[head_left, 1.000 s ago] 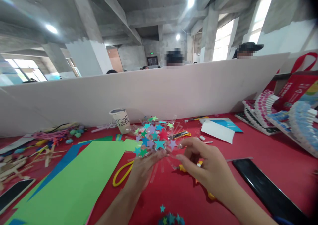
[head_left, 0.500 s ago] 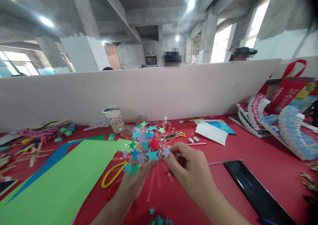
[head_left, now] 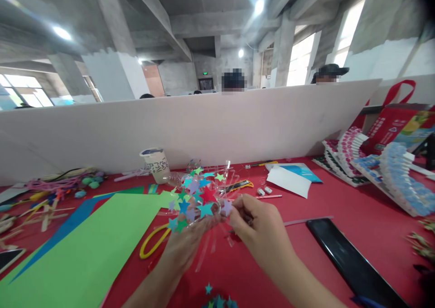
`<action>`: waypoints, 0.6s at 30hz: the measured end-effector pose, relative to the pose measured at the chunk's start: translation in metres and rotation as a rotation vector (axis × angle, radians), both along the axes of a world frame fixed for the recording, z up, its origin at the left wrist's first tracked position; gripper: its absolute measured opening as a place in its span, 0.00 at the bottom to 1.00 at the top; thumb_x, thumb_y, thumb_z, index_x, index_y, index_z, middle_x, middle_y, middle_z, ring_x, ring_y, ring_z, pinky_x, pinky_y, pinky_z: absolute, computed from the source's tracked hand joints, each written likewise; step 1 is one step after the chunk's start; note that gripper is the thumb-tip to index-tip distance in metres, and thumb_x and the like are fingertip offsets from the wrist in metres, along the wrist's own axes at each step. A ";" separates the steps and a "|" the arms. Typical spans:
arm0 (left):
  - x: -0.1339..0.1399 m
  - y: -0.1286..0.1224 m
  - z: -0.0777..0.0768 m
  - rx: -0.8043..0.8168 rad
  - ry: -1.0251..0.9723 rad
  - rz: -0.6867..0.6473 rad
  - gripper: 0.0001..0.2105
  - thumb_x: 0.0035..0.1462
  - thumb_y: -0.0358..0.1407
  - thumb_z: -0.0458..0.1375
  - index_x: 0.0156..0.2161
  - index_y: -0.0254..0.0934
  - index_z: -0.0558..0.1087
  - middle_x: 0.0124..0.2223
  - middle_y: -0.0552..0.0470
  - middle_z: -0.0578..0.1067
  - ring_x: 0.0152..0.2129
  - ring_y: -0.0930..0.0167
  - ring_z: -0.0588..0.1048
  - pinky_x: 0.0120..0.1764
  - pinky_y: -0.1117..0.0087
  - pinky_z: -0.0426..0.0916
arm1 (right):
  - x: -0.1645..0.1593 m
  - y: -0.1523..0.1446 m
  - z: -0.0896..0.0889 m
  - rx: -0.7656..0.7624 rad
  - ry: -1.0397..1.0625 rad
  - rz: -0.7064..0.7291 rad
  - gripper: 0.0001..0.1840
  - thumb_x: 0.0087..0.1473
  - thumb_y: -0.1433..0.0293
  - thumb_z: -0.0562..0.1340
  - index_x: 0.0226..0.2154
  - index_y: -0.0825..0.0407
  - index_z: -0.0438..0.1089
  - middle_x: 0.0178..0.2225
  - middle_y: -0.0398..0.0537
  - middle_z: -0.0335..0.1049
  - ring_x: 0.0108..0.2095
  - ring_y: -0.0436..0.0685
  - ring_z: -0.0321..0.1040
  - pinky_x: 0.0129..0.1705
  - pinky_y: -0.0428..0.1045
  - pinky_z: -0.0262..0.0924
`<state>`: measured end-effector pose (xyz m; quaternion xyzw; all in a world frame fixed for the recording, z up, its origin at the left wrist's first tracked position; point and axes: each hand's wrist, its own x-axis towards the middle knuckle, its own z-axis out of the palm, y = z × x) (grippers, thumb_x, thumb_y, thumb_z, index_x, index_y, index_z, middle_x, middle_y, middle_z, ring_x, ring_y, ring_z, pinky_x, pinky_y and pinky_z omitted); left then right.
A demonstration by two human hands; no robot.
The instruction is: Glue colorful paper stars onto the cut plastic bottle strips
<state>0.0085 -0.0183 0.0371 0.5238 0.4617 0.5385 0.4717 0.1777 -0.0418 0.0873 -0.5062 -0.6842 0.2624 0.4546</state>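
The left hand (head_left: 188,234), fingers partly hidden, holds a star-covered clear plastic piece (head_left: 200,194) above a red table (head_left: 360,206); the right hand (head_left: 260,224), thumb and forefinger together, pinches a lilac star (head_left: 226,208) at its edge. Beyond stands a handwritten-on cup (head_left: 156,168), contents indiscernible.

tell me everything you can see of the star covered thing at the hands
The star-covered piece is a cluster of teal, blue, green and lilac stars, plus a red star, on clear, shiny, plastic-looking material. Thin transparent strips fan outward from it. It sits over the left hand, whose fingers are mostly hidden, above the red table. The right hand touches a lilac star at its right edge with thumb and fingertips. How the stars are fastened cannot be made out.
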 end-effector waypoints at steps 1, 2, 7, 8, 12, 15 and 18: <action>0.000 0.000 -0.002 -0.022 -0.123 -0.011 0.13 0.51 0.41 0.54 0.27 0.36 0.78 0.33 0.42 0.80 0.33 0.61 0.79 0.40 0.61 0.72 | 0.001 0.000 0.001 -0.016 0.013 0.013 0.09 0.53 0.68 0.54 0.24 0.51 0.64 0.18 0.39 0.61 0.19 0.48 0.58 0.20 0.42 0.49; -0.001 0.001 -0.004 -0.038 -0.220 -0.017 0.10 0.49 0.40 0.57 0.26 0.38 0.77 0.33 0.45 0.81 0.33 0.62 0.79 0.41 0.62 0.72 | 0.001 0.001 0.002 -0.040 0.037 0.034 0.08 0.53 0.68 0.54 0.25 0.51 0.64 0.18 0.38 0.60 0.19 0.48 0.57 0.20 0.42 0.50; -0.015 0.007 -0.010 -0.106 -0.396 -0.051 0.06 0.41 0.39 0.64 0.24 0.39 0.78 0.31 0.47 0.81 0.34 0.61 0.78 0.45 0.61 0.70 | 0.008 0.003 0.010 -0.169 0.210 0.167 0.05 0.50 0.69 0.58 0.33 0.50 0.65 0.21 0.37 0.60 0.20 0.47 0.57 0.21 0.42 0.53; -0.018 0.009 -0.011 -0.114 -0.394 -0.055 0.07 0.40 0.39 0.64 0.25 0.38 0.78 0.30 0.46 0.81 0.34 0.61 0.79 0.44 0.62 0.71 | 0.010 0.004 0.011 -0.171 0.232 0.180 0.07 0.49 0.70 0.58 0.34 0.50 0.64 0.22 0.37 0.61 0.21 0.47 0.58 0.22 0.42 0.54; -0.027 0.016 -0.014 -0.120 -0.382 -0.056 0.10 0.40 0.40 0.65 0.27 0.35 0.79 0.32 0.45 0.81 0.37 0.60 0.78 0.46 0.62 0.70 | 0.023 0.006 0.017 -0.174 0.286 0.228 0.06 0.50 0.73 0.57 0.34 0.50 0.64 0.23 0.37 0.62 0.23 0.47 0.60 0.25 0.43 0.57; -0.033 0.017 -0.020 -0.112 -0.374 -0.029 0.11 0.41 0.42 0.64 0.28 0.37 0.79 0.34 0.45 0.81 0.39 0.60 0.77 0.45 0.64 0.71 | 0.028 0.007 0.021 -0.156 0.247 0.258 0.07 0.50 0.72 0.58 0.35 0.50 0.66 0.27 0.40 0.66 0.27 0.48 0.64 0.28 0.43 0.60; -0.040 0.015 -0.028 -0.117 -0.357 0.001 0.10 0.44 0.43 0.62 0.29 0.41 0.79 0.32 0.48 0.81 0.38 0.62 0.78 0.41 0.66 0.72 | 0.026 0.007 0.021 -0.103 0.127 0.203 0.09 0.48 0.71 0.60 0.36 0.50 0.67 0.31 0.43 0.69 0.29 0.49 0.66 0.30 0.45 0.61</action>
